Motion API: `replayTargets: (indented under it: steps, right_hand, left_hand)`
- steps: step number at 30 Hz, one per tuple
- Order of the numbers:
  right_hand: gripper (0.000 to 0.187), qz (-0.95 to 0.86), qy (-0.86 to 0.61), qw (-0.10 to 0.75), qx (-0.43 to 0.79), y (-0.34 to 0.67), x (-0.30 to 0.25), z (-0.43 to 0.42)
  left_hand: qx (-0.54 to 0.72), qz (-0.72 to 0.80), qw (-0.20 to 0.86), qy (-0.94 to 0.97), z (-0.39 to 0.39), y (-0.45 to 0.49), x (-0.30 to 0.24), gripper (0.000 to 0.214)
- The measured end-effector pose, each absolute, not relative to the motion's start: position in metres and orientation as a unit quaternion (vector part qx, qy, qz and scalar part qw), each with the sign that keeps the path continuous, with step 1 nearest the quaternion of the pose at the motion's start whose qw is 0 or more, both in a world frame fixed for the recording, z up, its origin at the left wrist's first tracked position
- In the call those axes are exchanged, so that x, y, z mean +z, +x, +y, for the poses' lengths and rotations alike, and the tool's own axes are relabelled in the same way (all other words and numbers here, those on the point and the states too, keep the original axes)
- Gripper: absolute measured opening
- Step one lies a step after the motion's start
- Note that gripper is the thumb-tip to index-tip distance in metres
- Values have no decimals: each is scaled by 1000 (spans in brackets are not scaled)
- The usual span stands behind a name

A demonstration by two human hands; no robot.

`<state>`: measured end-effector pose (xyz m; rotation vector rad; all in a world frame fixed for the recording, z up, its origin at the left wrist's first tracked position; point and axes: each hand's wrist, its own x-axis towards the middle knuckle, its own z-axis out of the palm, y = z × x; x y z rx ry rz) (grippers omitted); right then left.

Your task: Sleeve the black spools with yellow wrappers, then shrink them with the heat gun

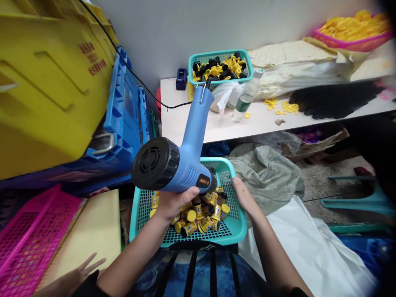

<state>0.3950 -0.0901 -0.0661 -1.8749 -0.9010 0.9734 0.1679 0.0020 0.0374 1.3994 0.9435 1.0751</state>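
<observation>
L hand (177,202) wraps shut around blue heat gun (193,152), held above teal mesh basket (238,227); R hand (244,197), fingers together, rests on basket's rim. Small yellow-and-black jars (198,216) lie heaped in basket, just below both hands, gun's nozzle pointed away from them. Beyond hands, 2nd teal basket (216,53) of loose parts (221,68), yellow & black, sits on tabletop (185,123).

White bench (256,123) w/ teal basket (220,53), blue tape dispenser (181,79), water btl (246,99), loose yellow rings (286,108), black bundle (334,100).
</observation>
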Motion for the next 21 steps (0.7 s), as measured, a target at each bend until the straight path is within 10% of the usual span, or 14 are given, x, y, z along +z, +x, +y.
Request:
replayTargets:
  steps: [21]
  right_hand:
    - [60, -394, -777, 397, 290, 396, -76, -87]
  left_hand:
    - [491, 354, 574, 552, 16, 155, 46, 53]
